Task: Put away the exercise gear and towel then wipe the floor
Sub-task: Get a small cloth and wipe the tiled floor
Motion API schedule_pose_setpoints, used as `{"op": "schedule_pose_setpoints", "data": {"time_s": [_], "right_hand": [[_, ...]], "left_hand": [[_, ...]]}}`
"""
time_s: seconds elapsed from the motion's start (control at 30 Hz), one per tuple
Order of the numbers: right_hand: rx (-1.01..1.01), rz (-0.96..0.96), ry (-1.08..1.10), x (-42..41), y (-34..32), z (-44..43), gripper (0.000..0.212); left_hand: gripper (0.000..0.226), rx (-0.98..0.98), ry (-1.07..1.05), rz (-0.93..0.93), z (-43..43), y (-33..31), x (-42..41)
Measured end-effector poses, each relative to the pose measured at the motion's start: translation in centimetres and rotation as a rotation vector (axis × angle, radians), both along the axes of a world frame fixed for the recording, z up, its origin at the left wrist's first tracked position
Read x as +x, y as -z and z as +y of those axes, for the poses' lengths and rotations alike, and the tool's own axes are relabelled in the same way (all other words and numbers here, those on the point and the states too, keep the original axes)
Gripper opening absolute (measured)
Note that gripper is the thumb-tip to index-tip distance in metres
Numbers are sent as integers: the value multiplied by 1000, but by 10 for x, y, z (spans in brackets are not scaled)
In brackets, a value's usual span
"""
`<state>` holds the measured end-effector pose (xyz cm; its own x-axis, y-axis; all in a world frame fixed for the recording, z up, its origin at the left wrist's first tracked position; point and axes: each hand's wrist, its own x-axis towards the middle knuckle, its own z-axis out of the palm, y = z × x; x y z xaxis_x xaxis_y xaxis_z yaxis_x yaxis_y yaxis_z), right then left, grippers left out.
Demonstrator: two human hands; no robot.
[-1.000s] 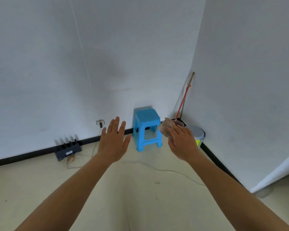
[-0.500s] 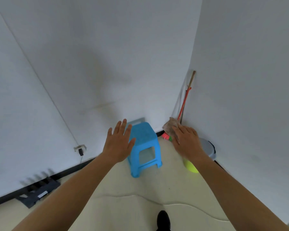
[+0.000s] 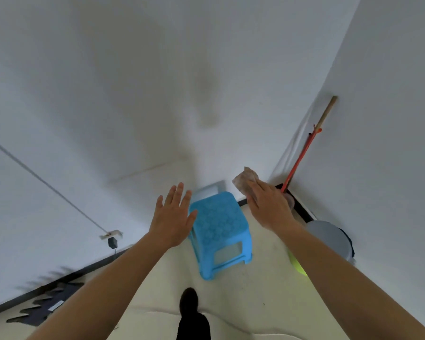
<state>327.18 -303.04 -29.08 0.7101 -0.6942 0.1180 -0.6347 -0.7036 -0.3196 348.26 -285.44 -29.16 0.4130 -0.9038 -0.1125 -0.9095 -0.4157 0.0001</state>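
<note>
My right hand (image 3: 270, 207) is held out over the room corner, shut on a crumpled brownish cloth (image 3: 245, 179) that sticks out past the fingers. My left hand (image 3: 173, 218) is stretched forward with fingers spread and nothing in it, just left of a blue plastic stool (image 3: 220, 230). The stool stands on the pale floor (image 3: 243, 303) near the wall. A red-handled mop or broom (image 3: 302, 155) leans upright in the corner.
A grey bin with a yellow-green base (image 3: 329, 239) stands against the right wall, partly behind my right forearm. A dark rack (image 3: 47, 306) lies by the black skirting at lower left. A wall socket with plug (image 3: 111, 238) and a thin cable are on the left. My dark shoe (image 3: 190, 315) shows below.
The view has closed in on the corner and tilted; the stool, bin and broom appear larger and nearer. Both hands stay outstretched, the right still gripping the cloth.
</note>
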Motion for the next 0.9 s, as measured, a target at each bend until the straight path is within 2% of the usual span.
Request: {"op": "schedule_pose_setpoints", "data": {"time_s": [0.17, 0.3, 0.5, 0.63, 0.77, 0.83, 0.9], "right_hand": [[116, -82, 104, 57, 40, -31, 53], [209, -33, 250, 81, 80, -60, 49], [355, -22, 352, 97, 191, -104, 49], [438, 9, 287, 114, 279, -119, 49], [469, 47, 171, 138, 349, -116, 44], [550, 141, 71, 145, 377, -113, 50], [606, 339, -38, 140, 398, -111, 56]], "left_hand": [[66, 92, 63, 78, -61, 60, 71], [62, 229, 78, 174, -101, 118, 103], [59, 393, 43, 260, -140, 254, 109], [54, 490, -9, 349, -150, 350, 106], [59, 597, -58, 418, -147, 411, 102], [62, 600, -75, 411, -141, 424, 97], [65, 591, -63, 385, -137, 427, 95]]}}
